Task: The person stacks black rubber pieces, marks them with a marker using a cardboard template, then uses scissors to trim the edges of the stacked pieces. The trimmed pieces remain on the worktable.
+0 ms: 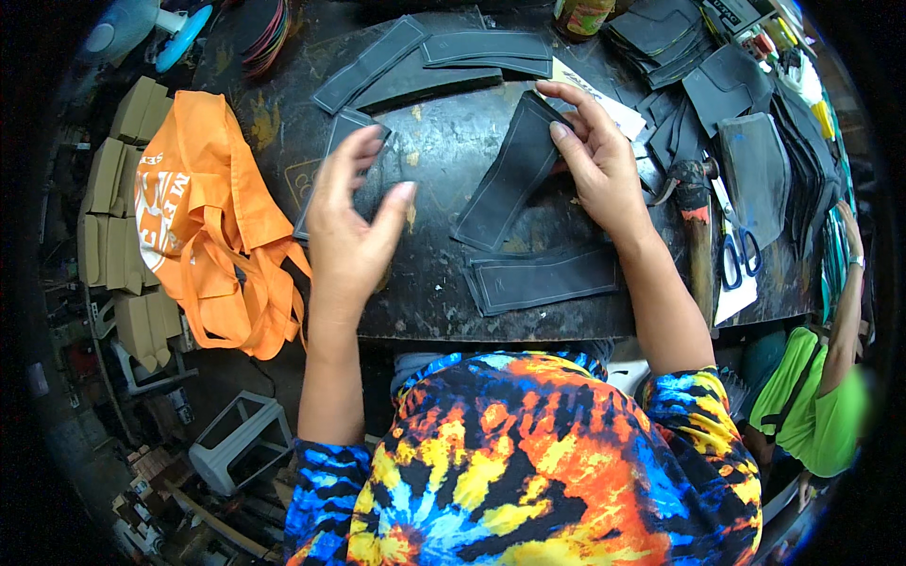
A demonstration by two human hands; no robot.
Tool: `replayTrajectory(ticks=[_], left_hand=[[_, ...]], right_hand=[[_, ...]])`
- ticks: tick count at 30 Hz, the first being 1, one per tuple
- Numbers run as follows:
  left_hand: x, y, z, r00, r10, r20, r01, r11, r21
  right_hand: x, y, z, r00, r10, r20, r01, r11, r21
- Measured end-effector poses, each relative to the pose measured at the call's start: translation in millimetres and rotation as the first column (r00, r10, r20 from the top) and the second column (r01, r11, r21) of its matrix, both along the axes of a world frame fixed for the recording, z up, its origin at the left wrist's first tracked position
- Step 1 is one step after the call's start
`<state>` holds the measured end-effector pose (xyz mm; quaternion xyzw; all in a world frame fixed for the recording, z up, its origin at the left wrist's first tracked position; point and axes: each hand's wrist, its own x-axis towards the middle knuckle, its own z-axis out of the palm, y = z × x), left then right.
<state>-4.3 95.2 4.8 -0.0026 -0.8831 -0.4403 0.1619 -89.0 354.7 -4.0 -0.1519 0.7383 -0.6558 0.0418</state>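
Observation:
Pinched at its upper right corner, a black strip of leather-like sheet (pixel 510 174) with a pale marked outline hangs slanting over the table from my right hand (pixel 604 170). My left hand (pixel 351 226) has its fingers apart and holds nothing. It is slightly blurred. Behind it, partly hidden, lies another black outlined piece (pixel 345 126). Nearer to me is a small pile of similar strips (pixel 543 280). Farther back, one outlined strip (pixel 373 66) and a few more overlapping strips (pixel 491 47) rest against a dark block (pixel 429 83).
An orange cloth bag (pixel 222 179) hangs at the table's left edge. To the right are a hammer (pixel 696 226), blue-handled scissors (pixel 739 250) and stacks of black pieces (pixel 661 42). A person in a green shirt (pixel 816 406) is at the far right. Cardboard boxes (pixel 113 226) stand left.

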Motion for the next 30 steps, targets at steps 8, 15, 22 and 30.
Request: replayTrajectory(ticks=[8, 15, 22, 30], left_hand=[[-32, 62, -19, 0.877, -0.431, 0.211, 0.248, 0.783, 0.57], [-17, 29, -33, 0.991, -0.129, 0.044, 0.084, 0.834, 0.546], [24, -8, -33, 0.987, 0.121, 0.105, -0.142, 0.964, 0.222], [30, 12, -42, 0.996, 0.085, -0.019, -0.081, 0.987, 0.141]], right_hand=[[4, -1, 4, 0.996, 0.077, 0.038, -0.07, 0.985, -0.158], [4, 9, 23, 0.901, 0.081, -0.427, 0.101, 0.916, 0.387], [70, 19, 43, 0.854, 0.507, -0.121, -0.239, 0.588, 0.773], [80, 20, 37, 0.868, 0.495, -0.05, -0.283, 0.573, 0.769]])
